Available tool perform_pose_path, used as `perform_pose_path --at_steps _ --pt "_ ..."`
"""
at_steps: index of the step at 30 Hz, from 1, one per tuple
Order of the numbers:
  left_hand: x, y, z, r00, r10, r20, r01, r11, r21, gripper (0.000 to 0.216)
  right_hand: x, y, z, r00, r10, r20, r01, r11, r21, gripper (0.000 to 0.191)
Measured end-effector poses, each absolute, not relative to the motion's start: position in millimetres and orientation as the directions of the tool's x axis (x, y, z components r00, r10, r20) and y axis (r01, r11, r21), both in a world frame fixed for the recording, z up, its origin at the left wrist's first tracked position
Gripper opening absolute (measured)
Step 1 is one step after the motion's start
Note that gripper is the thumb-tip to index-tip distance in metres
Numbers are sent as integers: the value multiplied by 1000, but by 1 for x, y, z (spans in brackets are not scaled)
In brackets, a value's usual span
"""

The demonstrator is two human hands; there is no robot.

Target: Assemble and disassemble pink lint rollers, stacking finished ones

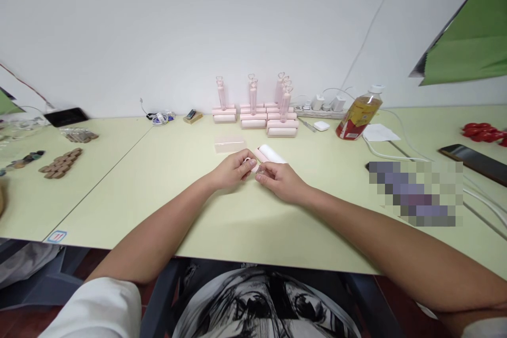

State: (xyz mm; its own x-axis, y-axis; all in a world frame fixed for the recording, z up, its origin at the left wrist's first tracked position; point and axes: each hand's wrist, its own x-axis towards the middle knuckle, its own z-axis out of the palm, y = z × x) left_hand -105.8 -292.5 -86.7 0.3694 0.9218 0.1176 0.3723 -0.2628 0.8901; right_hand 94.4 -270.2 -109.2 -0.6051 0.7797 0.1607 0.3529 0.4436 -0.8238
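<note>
My left hand (237,167) is closed, thumb and fingers pinching a small pale pink handle end (255,167) with a loop. My right hand (283,179) meets it from the other side, fingers closed around the clear part of the same handle. Just beyond my right fingers is a lint roller head (271,153) with a white roll and a pink back. Whether it joins the handle is hidden by my fingers. A clear pinkish plastic cover (229,144) lies on the table behind my left hand.
Several pink lint rollers (253,116) stand with handles upright near the wall. To their right are tweezers (307,125), a power strip (322,113), a drink bottle (359,113) and a phone (475,161). Brown wooden pieces (61,162) lie on the left.
</note>
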Motion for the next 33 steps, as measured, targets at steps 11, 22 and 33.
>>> perform_pose_path --at_steps 11,22,33 --pt "-115 -293 -82 474 875 -94 487 -172 856 48 95 -274 -101 -631 771 84 454 455 -766 25" --pt "-117 -288 -82 536 840 -86 576 -289 765 42 94 -272 -101 -663 748 43 517 499 -696 29" --pt "-113 -290 -80 572 820 -34 543 -347 765 43 99 -272 -103 -708 704 52 466 522 -715 28"
